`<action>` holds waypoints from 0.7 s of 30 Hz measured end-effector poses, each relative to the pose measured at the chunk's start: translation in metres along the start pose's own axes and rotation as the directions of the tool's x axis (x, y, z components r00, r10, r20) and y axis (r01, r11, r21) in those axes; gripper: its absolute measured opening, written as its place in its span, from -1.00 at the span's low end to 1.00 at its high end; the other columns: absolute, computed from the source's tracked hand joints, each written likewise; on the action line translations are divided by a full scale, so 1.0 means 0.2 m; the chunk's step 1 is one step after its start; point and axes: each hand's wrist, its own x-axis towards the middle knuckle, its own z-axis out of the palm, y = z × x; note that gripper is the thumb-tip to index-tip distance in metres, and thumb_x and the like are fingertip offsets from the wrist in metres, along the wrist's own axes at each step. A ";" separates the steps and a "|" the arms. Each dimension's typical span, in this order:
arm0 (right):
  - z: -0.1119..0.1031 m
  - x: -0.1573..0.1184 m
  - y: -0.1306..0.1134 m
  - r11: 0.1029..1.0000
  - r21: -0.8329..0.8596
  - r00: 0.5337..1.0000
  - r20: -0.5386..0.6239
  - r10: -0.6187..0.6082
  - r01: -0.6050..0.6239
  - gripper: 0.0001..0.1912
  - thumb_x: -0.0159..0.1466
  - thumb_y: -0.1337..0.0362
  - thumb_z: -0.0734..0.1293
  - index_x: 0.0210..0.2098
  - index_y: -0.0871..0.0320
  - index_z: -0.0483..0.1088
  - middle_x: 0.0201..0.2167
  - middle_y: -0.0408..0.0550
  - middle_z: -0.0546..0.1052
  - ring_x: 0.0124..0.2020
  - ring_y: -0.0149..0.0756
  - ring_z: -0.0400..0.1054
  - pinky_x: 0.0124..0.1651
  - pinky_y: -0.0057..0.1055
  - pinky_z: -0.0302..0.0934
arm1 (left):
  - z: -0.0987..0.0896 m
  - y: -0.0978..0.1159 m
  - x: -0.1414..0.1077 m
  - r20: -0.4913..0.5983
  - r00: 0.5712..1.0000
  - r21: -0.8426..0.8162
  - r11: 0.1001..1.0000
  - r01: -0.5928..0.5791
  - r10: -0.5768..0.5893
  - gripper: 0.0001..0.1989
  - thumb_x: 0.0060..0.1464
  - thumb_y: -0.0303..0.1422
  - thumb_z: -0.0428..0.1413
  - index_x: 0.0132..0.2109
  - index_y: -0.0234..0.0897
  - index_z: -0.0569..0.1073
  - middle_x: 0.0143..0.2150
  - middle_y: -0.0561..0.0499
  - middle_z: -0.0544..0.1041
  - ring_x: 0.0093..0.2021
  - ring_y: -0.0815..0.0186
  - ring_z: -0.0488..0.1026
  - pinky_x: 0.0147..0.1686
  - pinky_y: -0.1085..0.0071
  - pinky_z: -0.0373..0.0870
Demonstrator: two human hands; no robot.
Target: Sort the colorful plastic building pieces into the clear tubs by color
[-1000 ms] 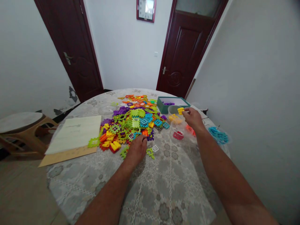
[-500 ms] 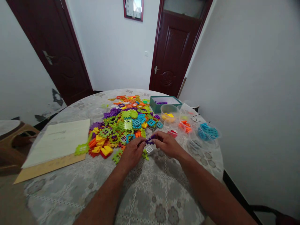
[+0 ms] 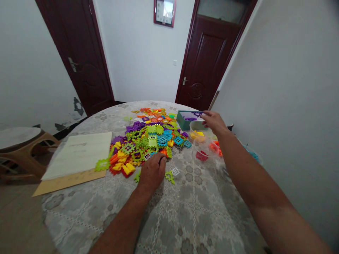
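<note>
My right hand [image 3: 214, 121] reaches over the green box [image 3: 182, 123], its fingertips pinching a purple notched building piece [image 3: 196, 114]. More purple pieces [image 3: 190, 119] lie inside that box. My left hand [image 3: 153, 170] rests at the near edge of a heap of coloured interlocking plastic pieces [image 3: 152, 140]. Its fingers are curled together, and whatever may be in them is hidden. Just right of it, a green notched piece [image 3: 170, 177] and a white window-grid piece [image 3: 175, 171] lie on the tablecloth.
Clear tubs hold yellow pieces [image 3: 197, 135], red pieces [image 3: 201, 155], orange pieces [image 3: 215, 148] and blue pieces [image 3: 253, 155], the last partly behind my right forearm. A pale sheet [image 3: 79, 150] over a tan board [image 3: 69, 182] lies left. A stool [image 3: 19, 137] stands beside the table.
My right hand has moved away from my left, forward and right to the green box, with the purple piece. My left hand stays by the heap. The view has shifted somewhat.
</note>
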 end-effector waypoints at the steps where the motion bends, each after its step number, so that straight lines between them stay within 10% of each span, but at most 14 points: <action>1: 0.01 0.03 0.01 1.000 0.010 0.999 -0.050 -0.007 0.008 -0.54 0.31 0.32 0.35 0.19 0.27 0.45 -0.16 0.06 0.61 -0.50 -0.41 0.40 -0.50 -0.49 0.27 | 0.00 0.00 0.00 -0.009 1.000 0.008 1.000 -0.010 0.010 -0.77 0.39 -0.37 -0.04 -0.13 -0.23 0.52 -0.20 -0.06 0.64 -0.18 0.19 0.57 -0.10 0.27 0.44; 9: 0.41 -0.20 0.11 0.832 -0.479 0.939 0.317 -0.134 0.280 -0.62 0.42 0.24 0.26 0.14 0.21 0.53 0.12 0.13 0.61 0.17 -0.11 0.47 0.21 -0.32 0.31 | 0.04 0.00 -0.02 -0.042 0.993 0.231 0.968 -0.101 0.113 -0.84 0.36 -0.43 0.02 -0.13 -0.23 0.50 -0.20 -0.09 0.59 -0.13 0.13 0.53 -0.10 0.22 0.44; 21: 0.80 -0.19 0.14 0.741 -0.665 0.983 0.060 0.176 -0.092 -0.34 0.53 -0.02 0.01 0.27 0.28 0.45 0.30 0.42 0.39 0.34 0.21 0.28 0.34 0.12 0.17 | 0.04 -0.01 -0.05 -0.061 0.997 0.411 0.912 -0.021 0.050 -0.59 0.24 -0.36 0.20 0.21 -0.26 0.50 0.21 -0.25 0.49 0.32 -0.09 0.32 0.39 -0.08 0.18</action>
